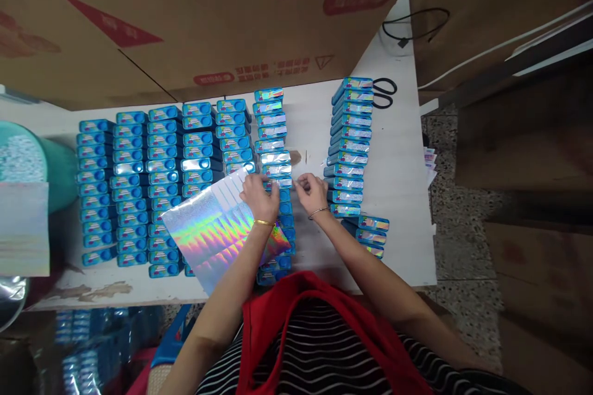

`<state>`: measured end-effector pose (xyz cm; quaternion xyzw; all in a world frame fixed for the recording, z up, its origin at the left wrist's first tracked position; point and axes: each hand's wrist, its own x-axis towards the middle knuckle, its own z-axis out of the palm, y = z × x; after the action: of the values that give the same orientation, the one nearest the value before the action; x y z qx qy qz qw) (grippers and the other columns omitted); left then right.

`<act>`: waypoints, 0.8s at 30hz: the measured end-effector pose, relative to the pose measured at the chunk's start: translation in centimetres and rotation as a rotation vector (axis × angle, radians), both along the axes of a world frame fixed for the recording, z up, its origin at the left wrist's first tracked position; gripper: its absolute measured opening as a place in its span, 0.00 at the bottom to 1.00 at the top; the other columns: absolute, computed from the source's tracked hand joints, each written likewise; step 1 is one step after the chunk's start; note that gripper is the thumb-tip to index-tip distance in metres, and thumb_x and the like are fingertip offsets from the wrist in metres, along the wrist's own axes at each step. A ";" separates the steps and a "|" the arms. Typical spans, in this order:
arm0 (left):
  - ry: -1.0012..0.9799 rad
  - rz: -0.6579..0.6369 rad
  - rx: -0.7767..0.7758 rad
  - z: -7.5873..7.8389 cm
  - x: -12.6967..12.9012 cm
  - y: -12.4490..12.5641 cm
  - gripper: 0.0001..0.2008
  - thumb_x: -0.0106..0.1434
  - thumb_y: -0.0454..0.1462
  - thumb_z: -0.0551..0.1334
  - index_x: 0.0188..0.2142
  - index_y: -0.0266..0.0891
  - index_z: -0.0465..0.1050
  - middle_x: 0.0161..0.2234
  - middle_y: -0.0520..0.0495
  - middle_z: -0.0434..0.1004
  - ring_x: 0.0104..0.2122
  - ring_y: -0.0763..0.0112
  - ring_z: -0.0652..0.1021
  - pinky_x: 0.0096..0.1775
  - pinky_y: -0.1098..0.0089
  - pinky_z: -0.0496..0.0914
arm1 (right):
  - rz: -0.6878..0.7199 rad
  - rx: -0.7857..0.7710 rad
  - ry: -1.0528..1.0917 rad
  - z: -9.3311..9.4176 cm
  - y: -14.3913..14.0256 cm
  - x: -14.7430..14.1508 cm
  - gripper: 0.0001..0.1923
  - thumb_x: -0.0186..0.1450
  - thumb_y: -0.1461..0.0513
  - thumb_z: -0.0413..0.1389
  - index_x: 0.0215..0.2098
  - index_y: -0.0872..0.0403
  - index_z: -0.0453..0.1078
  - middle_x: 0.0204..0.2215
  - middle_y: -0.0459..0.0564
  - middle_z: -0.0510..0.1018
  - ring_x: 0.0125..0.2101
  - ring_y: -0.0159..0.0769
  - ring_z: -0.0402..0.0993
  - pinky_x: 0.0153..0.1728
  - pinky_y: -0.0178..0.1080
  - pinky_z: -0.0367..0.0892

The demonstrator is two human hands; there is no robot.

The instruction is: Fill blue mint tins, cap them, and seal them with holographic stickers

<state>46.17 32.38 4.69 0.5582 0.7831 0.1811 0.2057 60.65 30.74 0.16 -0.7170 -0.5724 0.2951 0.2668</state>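
A shiny holographic sticker sheet [217,222] with pale strips along its upper edge lies slanted over the blue boxes. My left hand [260,195] has its fingers curled at the sheet's upper right corner, with the thumb side by a box in the sixth column. That column's upper boxes [271,119] have shiny strips on their faces; lower ones look plain blue. Just right of the column, my right hand [312,193] is closed in a pinch near a box end. Whatever lies between its fingertips is too small to make out.
Several columns of blue boxes [132,191] stand at left. Another row with shiny strips [349,142] stands at right, near black scissors [384,94]. A large carton [222,24] borders the white table [407,197] behind. A teal bucket [62,163] is far left; a black cable [417,15] lies back right.
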 end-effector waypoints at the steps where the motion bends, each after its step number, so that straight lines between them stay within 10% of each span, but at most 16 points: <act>1: 0.002 0.024 0.003 0.1 -0.2 0.1 0.14 0.57 0.42 0.62 0.42 0.40 0.67 0.45 0.40 0.70 0.47 0.53 0.70 0.45 0.57 0.61 | -0.037 0.005 0.029 0.0 -0.2 0.0 0.13 0.65 0.55 0.51 0.41 0.54 0.71 0.30 0.48 0.76 0.34 0.39 0.69 0.44 0.43 0.58; 13: 0.039 -0.061 -0.005 0.5 -1.5 0.1 0.20 0.60 0.46 0.60 0.48 0.38 0.66 0.48 0.36 0.68 0.50 0.50 0.68 0.46 0.56 0.63 | 0.172 -0.057 -0.139 -1.0 -2.7 -0.6 0.22 0.71 0.58 0.42 0.57 0.53 0.68 0.40 0.55 0.74 0.41 0.43 0.66 0.44 0.44 0.57; 17: 0.013 -0.130 0.107 1.8 -6.3 -0.6 0.13 0.65 0.40 0.53 0.45 0.39 0.70 0.45 0.39 0.70 0.48 0.56 0.70 0.49 0.59 0.61 | 0.146 0.122 -0.219 1.6 -1.1 -1.1 0.24 0.71 0.57 0.40 0.62 0.53 0.61 0.48 0.58 0.70 0.46 0.47 0.62 0.46 0.47 0.56; 24: 0.297 -0.050 0.005 2.2 -16.7 -2.5 0.14 0.63 0.37 0.54 0.45 0.39 0.75 0.46 0.36 0.71 0.46 0.50 0.69 0.45 0.56 0.60 | 0.794 0.115 -0.255 5.6 1.5 -12.8 0.22 0.71 0.62 0.42 0.62 0.51 0.61 0.42 0.56 0.72 0.43 0.45 0.61 0.42 0.46 0.56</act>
<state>29.46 29.91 6.90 0.5986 0.7904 0.0933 0.0906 47.81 32.27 5.81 -0.4556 -0.8481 0.2515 0.0990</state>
